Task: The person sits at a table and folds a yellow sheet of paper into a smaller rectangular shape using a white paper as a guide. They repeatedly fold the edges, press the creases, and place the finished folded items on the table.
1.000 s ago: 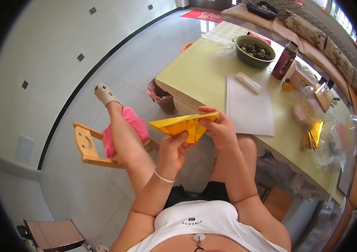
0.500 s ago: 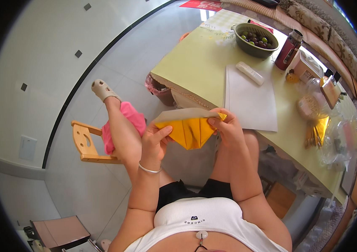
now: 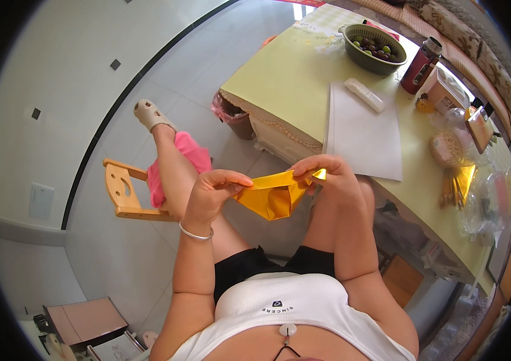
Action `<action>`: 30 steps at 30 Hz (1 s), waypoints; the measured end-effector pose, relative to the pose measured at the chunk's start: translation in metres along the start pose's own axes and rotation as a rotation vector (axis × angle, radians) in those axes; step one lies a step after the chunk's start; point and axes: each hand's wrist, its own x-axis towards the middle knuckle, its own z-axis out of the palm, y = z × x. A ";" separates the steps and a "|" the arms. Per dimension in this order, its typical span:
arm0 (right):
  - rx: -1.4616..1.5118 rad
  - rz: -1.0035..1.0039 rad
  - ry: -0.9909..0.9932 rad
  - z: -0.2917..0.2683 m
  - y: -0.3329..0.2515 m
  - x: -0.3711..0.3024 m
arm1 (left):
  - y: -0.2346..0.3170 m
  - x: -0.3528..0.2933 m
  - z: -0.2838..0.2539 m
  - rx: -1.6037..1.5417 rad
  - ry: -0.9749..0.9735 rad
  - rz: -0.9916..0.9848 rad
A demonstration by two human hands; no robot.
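The thumb and fingers of the left hand (image 3: 213, 194) are clamped on the left end of a folded, boat-shaped piece of shiny gold foil paper (image 3: 270, 197). The thumb and fingers of the right hand (image 3: 331, 175) pinch its other end, where a bright pointed tip sticks out. The piece is stretched between the two hands in the air, off the table, above the gap between the person's thighs; its creased, pouch-like middle hangs downward. A plain silver-coloured bangle (image 3: 196, 233) circles the left wrist.

Beyond the right hand, large white paper sheets (image 3: 365, 144) lie at the near edge of the table with a pale yellow-green cover (image 3: 279, 84). A capped white plastic tube (image 3: 364, 95) rests on their far end. Further back, toward the far edge, stands an oval grey-green plastic colander (image 3: 368, 64) holding dark and green round fruit (image 3: 377, 50). To its right, by the same edge, is a dark red cylindrical flask (image 3: 421, 66). Near the right end, clear plastic packaging (image 3: 493, 201) sits beside flat gold foil (image 3: 465, 177). A brown bin with a pink liner (image 3: 240, 125) stands below the left corner.
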 end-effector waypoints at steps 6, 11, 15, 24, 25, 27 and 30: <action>-0.177 0.124 0.120 0.015 -0.003 0.003 | 0.005 -0.006 -0.003 0.059 -0.008 0.062; -0.245 0.028 0.239 0.012 0.008 0.004 | 0.002 -0.003 0.002 0.023 -0.027 0.072; -0.246 -0.065 0.276 0.000 -0.011 -0.003 | 0.002 0.022 0.013 0.122 -0.016 0.054; -0.657 0.040 0.584 -0.093 -0.068 -0.029 | -0.042 0.152 0.088 0.463 -0.119 0.214; -0.717 0.063 0.631 -0.109 -0.070 -0.034 | -0.052 0.166 0.100 0.659 -0.160 0.318; -0.752 0.062 0.665 -0.143 -0.064 -0.047 | -0.064 0.188 0.126 1.053 -0.227 0.541; -0.860 0.032 0.701 -0.169 -0.059 -0.059 | -0.081 0.201 0.156 1.247 -0.314 0.775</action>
